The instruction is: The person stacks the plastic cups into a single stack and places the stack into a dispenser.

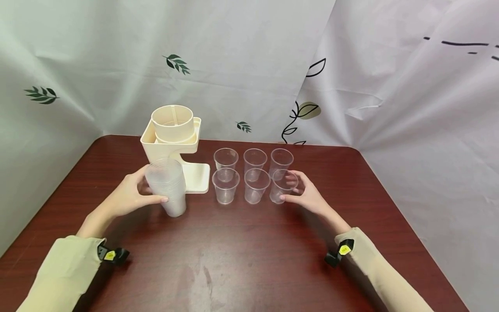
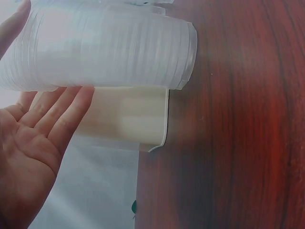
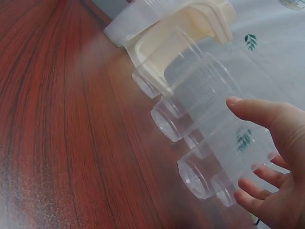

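Note:
My left hand (image 1: 130, 197) holds a tall stack of nested clear plastic cups (image 1: 168, 186), thumb on the near side and fingers on the far side. In the left wrist view the fingertips (image 2: 86, 98) lie along the stack's wall. To the right, my right hand (image 1: 309, 195) reaches around the front right clear plastic cup (image 1: 277, 190), its thumb and fingers spread. That cup (image 3: 194, 175) stands upright on the table in the right wrist view. Beside it stand more single cups, such as the front middle one (image 1: 255, 188), in two rows of three.
Behind the stack stands a cream plastic holder (image 1: 163, 149) with a round cylinder (image 1: 173, 123) on top and a flat base (image 1: 199, 177). The dark red wooden table (image 1: 234, 260) ends at a hanging white cloth (image 1: 234, 65) behind and at the sides.

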Demonstrator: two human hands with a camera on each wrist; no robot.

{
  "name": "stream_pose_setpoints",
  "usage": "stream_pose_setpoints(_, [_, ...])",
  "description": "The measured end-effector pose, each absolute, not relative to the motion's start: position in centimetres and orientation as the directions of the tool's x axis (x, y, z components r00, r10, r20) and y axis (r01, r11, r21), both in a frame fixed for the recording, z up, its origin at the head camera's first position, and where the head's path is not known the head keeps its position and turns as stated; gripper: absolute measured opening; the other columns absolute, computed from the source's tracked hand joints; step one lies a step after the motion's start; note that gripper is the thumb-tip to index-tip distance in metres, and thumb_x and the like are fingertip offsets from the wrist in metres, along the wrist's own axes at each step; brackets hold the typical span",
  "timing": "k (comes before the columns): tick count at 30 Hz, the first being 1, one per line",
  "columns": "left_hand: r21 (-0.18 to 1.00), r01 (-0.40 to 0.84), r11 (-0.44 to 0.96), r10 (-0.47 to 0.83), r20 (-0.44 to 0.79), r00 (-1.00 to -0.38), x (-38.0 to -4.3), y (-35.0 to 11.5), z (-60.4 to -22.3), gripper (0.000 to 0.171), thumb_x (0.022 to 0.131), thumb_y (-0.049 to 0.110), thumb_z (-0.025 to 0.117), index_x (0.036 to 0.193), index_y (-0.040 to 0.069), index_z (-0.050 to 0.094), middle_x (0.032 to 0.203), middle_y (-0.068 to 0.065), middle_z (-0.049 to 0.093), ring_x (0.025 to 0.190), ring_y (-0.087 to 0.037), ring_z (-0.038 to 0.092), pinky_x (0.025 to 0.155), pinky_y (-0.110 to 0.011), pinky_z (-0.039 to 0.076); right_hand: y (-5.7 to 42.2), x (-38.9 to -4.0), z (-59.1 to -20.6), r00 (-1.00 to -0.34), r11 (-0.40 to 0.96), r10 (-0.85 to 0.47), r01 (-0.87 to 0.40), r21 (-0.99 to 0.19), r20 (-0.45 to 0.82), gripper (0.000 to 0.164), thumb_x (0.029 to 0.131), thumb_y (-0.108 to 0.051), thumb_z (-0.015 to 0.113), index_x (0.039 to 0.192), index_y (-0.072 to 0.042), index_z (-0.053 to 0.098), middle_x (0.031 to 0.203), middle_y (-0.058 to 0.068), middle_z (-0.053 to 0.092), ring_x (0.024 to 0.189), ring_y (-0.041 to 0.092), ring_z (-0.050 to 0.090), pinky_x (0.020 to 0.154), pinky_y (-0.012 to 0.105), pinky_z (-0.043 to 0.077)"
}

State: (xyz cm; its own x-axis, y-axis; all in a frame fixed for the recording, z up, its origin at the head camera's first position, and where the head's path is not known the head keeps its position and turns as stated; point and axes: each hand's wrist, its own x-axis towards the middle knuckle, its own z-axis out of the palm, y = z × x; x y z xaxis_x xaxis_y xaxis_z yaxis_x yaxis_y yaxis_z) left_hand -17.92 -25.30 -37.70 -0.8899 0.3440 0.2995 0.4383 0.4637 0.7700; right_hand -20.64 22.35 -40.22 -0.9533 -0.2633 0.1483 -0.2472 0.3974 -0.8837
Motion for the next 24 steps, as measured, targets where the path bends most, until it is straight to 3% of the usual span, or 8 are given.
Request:
stream_pose_setpoints(21, [0.773,0.438,0.458,0.352,0.295,-0.888,-18.07,-25.27,-37.66,0.078,0.073,0.007,0.082,0.139,0.004,0.04,0.113,0.022,0.055,0.093,0.007,0.061,0.074,-0.015,0.054,21.83,-21.01,-40.38,-0.95,0.37,-0.272,-0.251,-0.895,0.154,0.068,0.079,-0.001,0.075,0.136,0.003,0.038,0.132,0.026,0.051,0.12,0.04,0.053,0.102,0.056,0.043])
stream_pose_setpoints(24, [0.773,0.44,0.458,0.354,0.295,-0.887,-18.08,-25.33,-37.7,0.078,0.073,0.006,0.082,0.139,0.003,0.04,0.113,0.023,0.055,0.093,0.006,0.061,0.074,-0.015,0.054,21.82,-21.03,-40.49,-0.948,0.355,-0.271,-0.259,-0.898,0.166,0.067,0.079,0.0,0.075,0.135,0.005,0.038,0.131,0.027,0.052,0.119,0.042,0.053,0.101,0.046,0.047])
